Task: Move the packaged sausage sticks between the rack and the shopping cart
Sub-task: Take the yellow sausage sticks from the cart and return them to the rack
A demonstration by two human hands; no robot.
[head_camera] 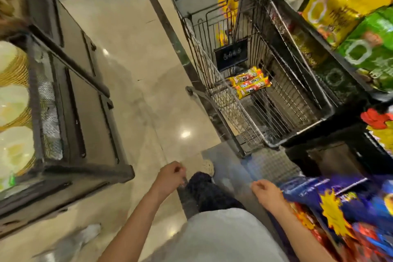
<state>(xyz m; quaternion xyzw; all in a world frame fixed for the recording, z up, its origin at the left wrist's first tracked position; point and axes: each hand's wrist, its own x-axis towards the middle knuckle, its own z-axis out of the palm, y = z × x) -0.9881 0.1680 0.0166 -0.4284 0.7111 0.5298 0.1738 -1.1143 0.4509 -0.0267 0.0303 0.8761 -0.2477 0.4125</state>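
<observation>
left grip (170, 176), right grip (265, 194) loosely curled, empty | sausage packs (249, 85) in cart (302, 130), by its side edge

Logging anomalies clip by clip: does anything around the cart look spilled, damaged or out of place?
Nothing stands out. The sausage stick packs lie side by side on the floor of the upright shopping cart; left hand and right hand hang empty. Blur hides fine detail.

sausage stick packs (249, 85): looks like three, yellow-orange wrappers with red print, kinda blurry. lying flat, side by side and touching, on bottom of shopping cart (297, 130), close to its left wire wall, right below black sign panel. cart = dark wire basket, parked tight against rack (340, 83) on right.
</observation>
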